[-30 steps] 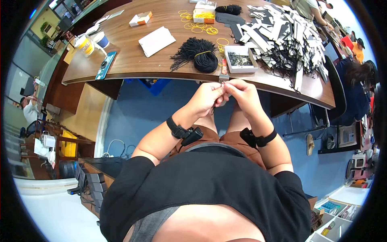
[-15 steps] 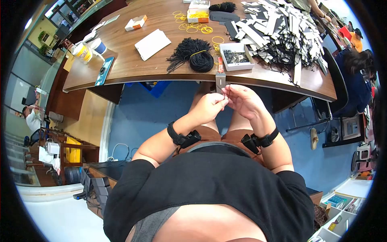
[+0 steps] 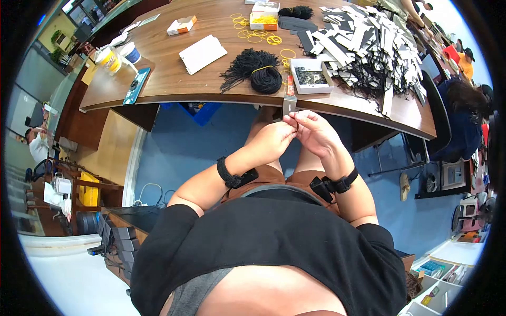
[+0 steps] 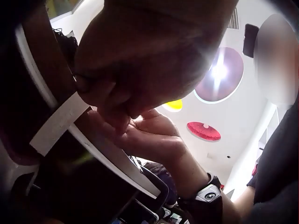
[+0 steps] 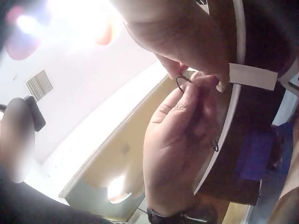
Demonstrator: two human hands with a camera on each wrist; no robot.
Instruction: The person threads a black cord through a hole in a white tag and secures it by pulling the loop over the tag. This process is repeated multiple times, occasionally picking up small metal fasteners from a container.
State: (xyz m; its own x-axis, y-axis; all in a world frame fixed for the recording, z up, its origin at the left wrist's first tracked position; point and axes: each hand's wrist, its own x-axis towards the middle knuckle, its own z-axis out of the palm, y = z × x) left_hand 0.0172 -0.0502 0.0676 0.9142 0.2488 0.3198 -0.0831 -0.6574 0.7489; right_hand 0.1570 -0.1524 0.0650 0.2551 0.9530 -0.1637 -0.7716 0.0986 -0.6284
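Note:
In the head view my left hand (image 3: 271,141) and right hand (image 3: 318,134) meet just in front of the table edge. Between their fingertips runs a thin black cord (image 3: 296,126). The right wrist view shows the cord curving in a small loop (image 5: 180,83) at the left thumb and the right fingertips, both pinching it. Another bit of black cord (image 5: 216,146) pokes out beside the left palm. A flat pale strip (image 3: 289,107) with a small slot juts over the table edge, close beyond the fingertips. The left hand's fingers are dark in its own wrist view.
On the table (image 3: 158,68) lie a bundle of black cords (image 3: 263,78), a white box (image 3: 312,76) of small dark pieces, and a heap of black and white tags (image 3: 363,47). Yellow rubber bands (image 3: 258,37), a white card (image 3: 203,54), a phone (image 3: 137,86) and cups (image 3: 130,52) are farther off.
Both hands have shifted slightly down from the table edge. The right hand has turned, showing more of its palm, and its lower fingers have uncurled. The cord stays between the fingertips.

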